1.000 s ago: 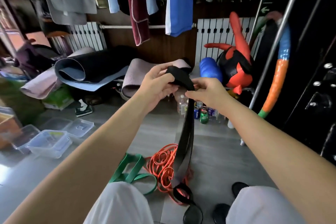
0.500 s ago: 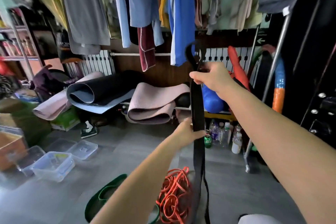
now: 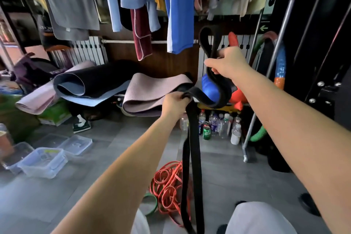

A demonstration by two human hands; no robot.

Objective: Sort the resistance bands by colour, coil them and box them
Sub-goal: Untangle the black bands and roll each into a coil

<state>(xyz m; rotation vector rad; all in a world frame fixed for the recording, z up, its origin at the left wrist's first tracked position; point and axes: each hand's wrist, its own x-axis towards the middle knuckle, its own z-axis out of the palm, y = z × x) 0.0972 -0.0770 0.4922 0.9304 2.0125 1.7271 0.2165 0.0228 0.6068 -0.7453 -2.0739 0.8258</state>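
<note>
Up in the air, both hands clamp the black band point(image 3: 191, 138) — right hand point(image 3: 228, 62) gripping high, left hand point(image 3: 175, 105) lower — its tail hanging beside orange bands point(image 3: 168, 184) on the floor point(image 3: 57, 192).

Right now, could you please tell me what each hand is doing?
Left hand: closed, gripping the wide black rubber resistance band.
Right hand: closed, gripping the same band just below its upper loop.

Black band point(image 3: 191, 138) in both hands point(image 3: 175, 104) point(image 3: 228, 62)
</note>
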